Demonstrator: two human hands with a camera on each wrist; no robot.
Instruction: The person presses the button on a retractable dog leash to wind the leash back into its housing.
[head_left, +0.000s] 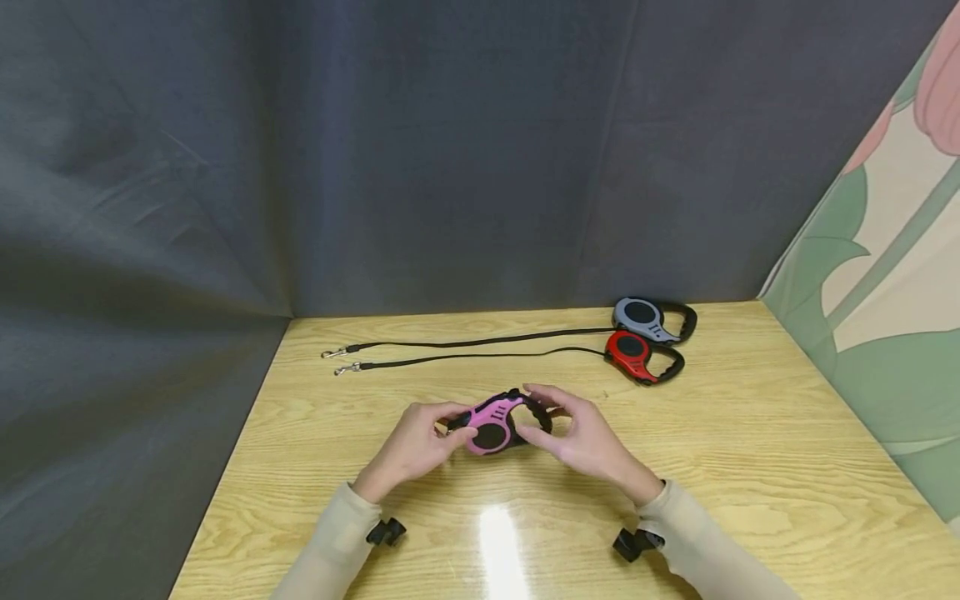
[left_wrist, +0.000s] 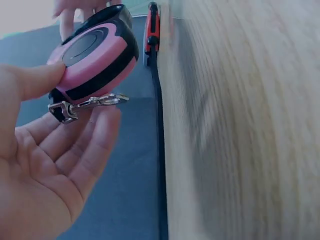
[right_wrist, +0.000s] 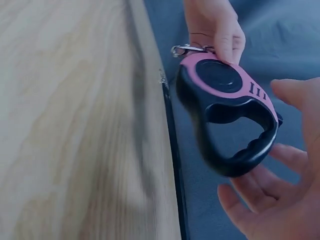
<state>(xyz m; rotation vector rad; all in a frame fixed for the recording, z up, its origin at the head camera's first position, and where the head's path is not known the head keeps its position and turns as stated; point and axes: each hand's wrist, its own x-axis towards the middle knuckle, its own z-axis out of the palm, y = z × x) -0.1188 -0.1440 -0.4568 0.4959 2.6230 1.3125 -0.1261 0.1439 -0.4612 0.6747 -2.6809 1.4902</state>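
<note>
A pink and black retractable dog leash [head_left: 497, 412] is held just above the wooden table. My left hand [head_left: 420, 443] pinches its casing at the cord end, thumb on the round face and fingers behind. In the left wrist view a metal snap clip [left_wrist: 95, 102] hangs at that end, close to the fingertips. My right hand [head_left: 591, 435] is at the black loop handle [right_wrist: 235, 162]. In the right wrist view its thumb stands apart from the leash, and its fingers spread loosely under the handle, seeming to touch it.
Behind the hands, a grey-blue retractable leash [head_left: 640, 312] and a red one [head_left: 628, 345] lie side by side at the right. Their black straps [head_left: 480, 342] stretch left, ending in metal clips [head_left: 347, 368]. Dark cloth [head_left: 450, 167] borders the table's [head_left: 750, 433] back and left.
</note>
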